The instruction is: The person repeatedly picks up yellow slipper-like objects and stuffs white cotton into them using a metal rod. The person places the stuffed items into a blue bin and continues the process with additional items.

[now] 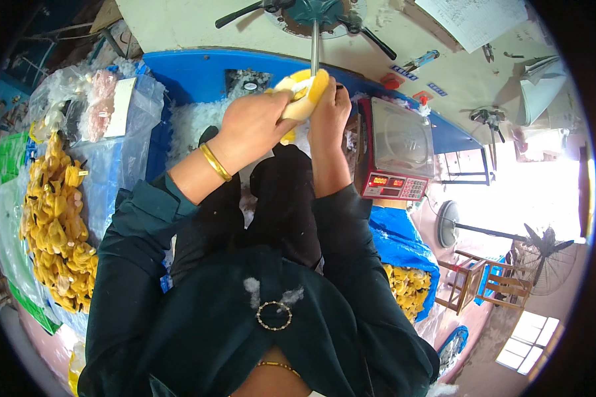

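A small yellow plush piece is fitted over the end of a thin metal tube that juts toward me from a machine. White stuffing shows at its opening. My left hand, with a gold bangle on the wrist, is closed on its left side, thumb and fingers pinching the fabric. On the other side my right hand is closed against it, its fingers curled and partly hidden. Behind the tube sits the machine's dark green hub with black-handled levers.
Yellow plush pieces lie heaped on plastic at left; several more fill a blue-lined container at lower right. A red digital scale stands right of my hands, beyond a red button. White fluff covers the left surface. A fan stands farther right.
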